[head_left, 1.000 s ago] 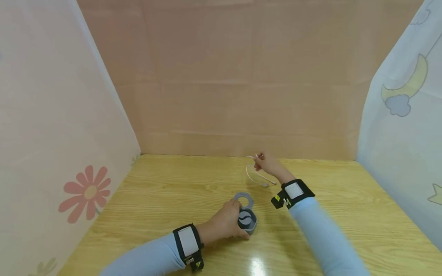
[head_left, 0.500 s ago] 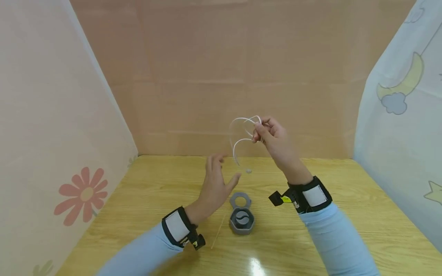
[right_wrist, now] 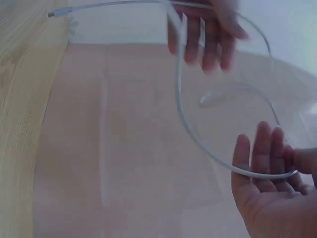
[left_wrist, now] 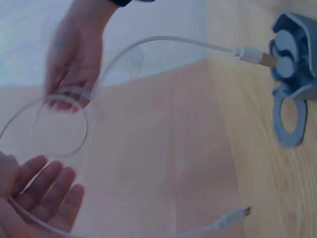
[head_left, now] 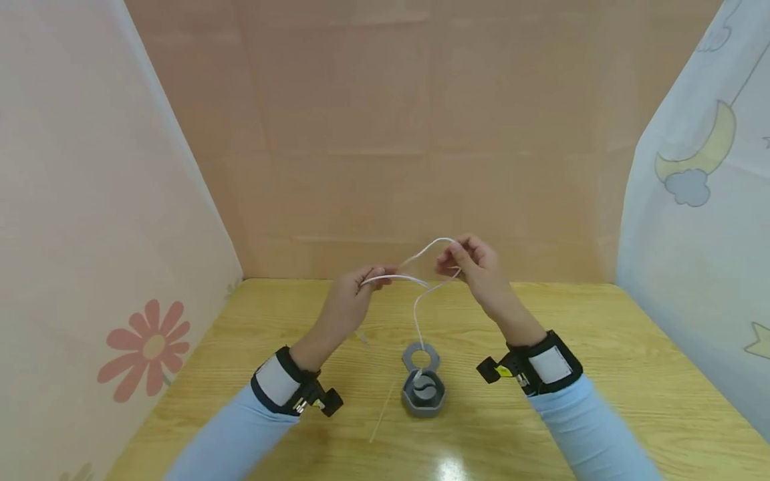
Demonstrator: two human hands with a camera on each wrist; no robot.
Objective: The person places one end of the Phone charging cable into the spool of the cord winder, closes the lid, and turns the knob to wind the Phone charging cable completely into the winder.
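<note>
White cable (right_wrist: 198,144) loops between both hands' fingers (right_wrist: 257,158).

A small staged recording booth rather than a lived-in room. Light wooden tabletop (head_left: 571,374) with visible grain and a glare spot from overhead light, boxed in on three sides. Plain tan backdrop (head_left: 421,133) hung behind, creased like cloth or paper. Printed fabric screens at the sides: pink flower (head_left: 150,347) on the left panel, yellow moon (head_left: 704,150) and blue-grey cloud (head_left: 686,187) on the right. Camera straps on both wrists.
</note>
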